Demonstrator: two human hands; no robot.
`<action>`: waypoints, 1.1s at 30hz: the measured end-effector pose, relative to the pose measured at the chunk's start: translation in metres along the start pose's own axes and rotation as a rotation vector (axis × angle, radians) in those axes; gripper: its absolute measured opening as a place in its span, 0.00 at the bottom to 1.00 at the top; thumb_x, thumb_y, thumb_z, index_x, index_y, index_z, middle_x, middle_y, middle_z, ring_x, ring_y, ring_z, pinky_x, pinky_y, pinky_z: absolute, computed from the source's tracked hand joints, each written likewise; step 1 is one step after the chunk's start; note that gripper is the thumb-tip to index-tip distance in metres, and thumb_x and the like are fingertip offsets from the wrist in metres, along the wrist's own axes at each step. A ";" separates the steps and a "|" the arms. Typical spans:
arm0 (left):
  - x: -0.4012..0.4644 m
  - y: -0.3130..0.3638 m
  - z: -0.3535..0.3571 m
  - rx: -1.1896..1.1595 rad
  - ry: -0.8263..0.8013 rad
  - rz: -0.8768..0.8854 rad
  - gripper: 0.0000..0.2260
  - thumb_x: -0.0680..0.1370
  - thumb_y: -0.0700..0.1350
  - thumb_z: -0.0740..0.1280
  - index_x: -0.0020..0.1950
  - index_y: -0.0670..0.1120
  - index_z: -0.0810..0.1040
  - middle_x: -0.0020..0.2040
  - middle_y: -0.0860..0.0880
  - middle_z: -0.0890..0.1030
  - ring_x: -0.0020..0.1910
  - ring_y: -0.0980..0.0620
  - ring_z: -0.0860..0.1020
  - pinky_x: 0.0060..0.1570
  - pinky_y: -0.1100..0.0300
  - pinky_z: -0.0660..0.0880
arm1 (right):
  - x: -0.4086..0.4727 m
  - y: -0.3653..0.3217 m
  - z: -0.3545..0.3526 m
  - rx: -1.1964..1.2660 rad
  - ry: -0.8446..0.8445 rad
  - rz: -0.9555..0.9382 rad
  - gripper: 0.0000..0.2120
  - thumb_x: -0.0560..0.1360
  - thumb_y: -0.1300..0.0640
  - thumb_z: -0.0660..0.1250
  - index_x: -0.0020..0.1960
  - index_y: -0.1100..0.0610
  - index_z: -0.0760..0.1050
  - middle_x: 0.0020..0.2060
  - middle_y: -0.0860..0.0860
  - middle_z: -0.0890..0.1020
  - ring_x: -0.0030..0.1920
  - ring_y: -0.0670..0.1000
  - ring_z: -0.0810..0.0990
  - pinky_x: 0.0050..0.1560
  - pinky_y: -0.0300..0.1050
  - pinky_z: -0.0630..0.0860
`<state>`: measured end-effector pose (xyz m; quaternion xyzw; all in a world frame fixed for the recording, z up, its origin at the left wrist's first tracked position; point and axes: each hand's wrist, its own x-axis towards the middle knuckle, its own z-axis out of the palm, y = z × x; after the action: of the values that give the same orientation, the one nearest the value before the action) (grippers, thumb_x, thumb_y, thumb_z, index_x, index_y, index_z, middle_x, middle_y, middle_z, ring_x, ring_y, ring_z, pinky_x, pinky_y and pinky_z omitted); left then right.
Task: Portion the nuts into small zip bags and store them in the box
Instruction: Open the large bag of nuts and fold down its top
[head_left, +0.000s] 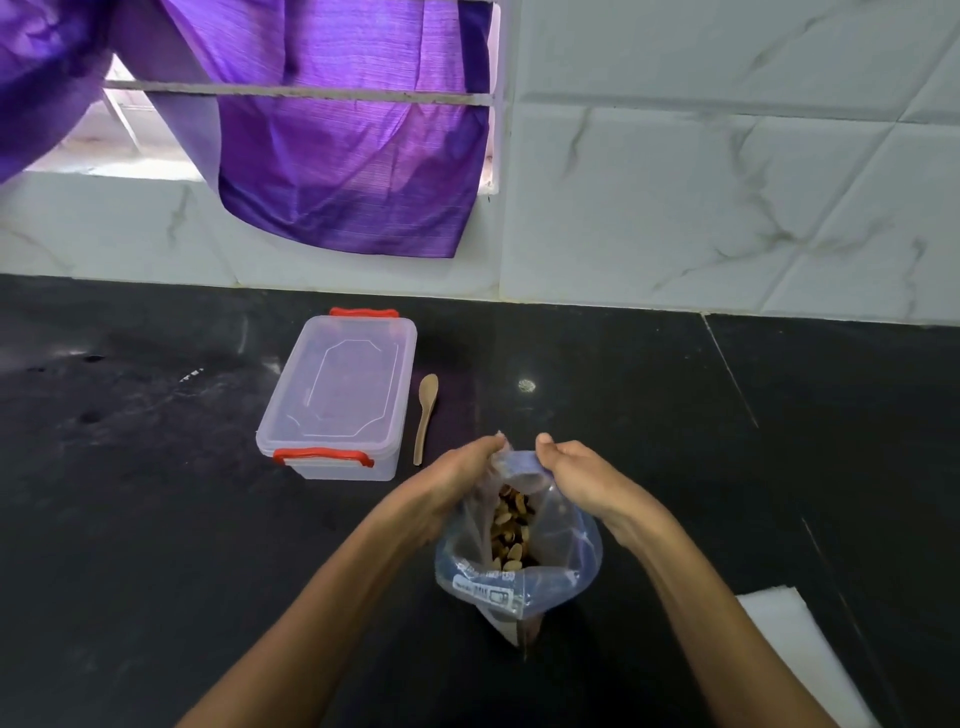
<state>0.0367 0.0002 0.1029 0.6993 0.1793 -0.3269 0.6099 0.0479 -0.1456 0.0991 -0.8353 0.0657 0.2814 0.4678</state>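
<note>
A large clear zip bag (550, 566) holding brown nuts (511, 530) stands on the black counter in front of me. My left hand (452, 480) pinches the far rim of the bag on its left side. On the right side my right hand (574, 475) pinches the same rim, and the bag's mouth gapes toward me. A clear plastic box (340, 395) with red clips stands behind to the left, its lid on. Beside the box, on its right, lies a small wooden spoon (426, 415).
A white flat stack (795, 644), perhaps small bags, lies at the near right of the black counter (675, 441). White marble tiles (727, 182) form the back wall. A purple curtain (332, 156) hangs over a window at the upper left.
</note>
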 end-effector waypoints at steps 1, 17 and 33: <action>-0.001 0.001 0.002 -0.024 -0.002 -0.010 0.20 0.81 0.56 0.55 0.55 0.42 0.78 0.50 0.41 0.80 0.49 0.47 0.78 0.49 0.55 0.73 | -0.001 -0.002 0.000 0.054 -0.010 0.031 0.23 0.82 0.45 0.48 0.50 0.60 0.75 0.42 0.54 0.76 0.47 0.52 0.76 0.51 0.46 0.71; -0.013 -0.029 -0.014 -0.057 0.220 -0.056 0.17 0.83 0.51 0.51 0.58 0.40 0.73 0.55 0.40 0.78 0.46 0.49 0.79 0.48 0.55 0.75 | -0.017 0.030 0.001 0.162 0.026 0.078 0.15 0.81 0.55 0.55 0.45 0.58 0.77 0.40 0.53 0.80 0.41 0.49 0.79 0.44 0.45 0.77; -0.035 -0.056 -0.020 -0.099 0.110 -0.111 0.15 0.79 0.49 0.63 0.58 0.39 0.76 0.38 0.45 0.77 0.33 0.53 0.75 0.30 0.62 0.73 | -0.041 0.035 0.008 0.095 -0.051 0.208 0.16 0.77 0.44 0.62 0.45 0.56 0.78 0.36 0.48 0.78 0.30 0.42 0.74 0.25 0.35 0.68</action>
<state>-0.0199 0.0359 0.0858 0.6741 0.2671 -0.3121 0.6138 -0.0028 -0.1648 0.0919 -0.7933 0.1534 0.3464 0.4766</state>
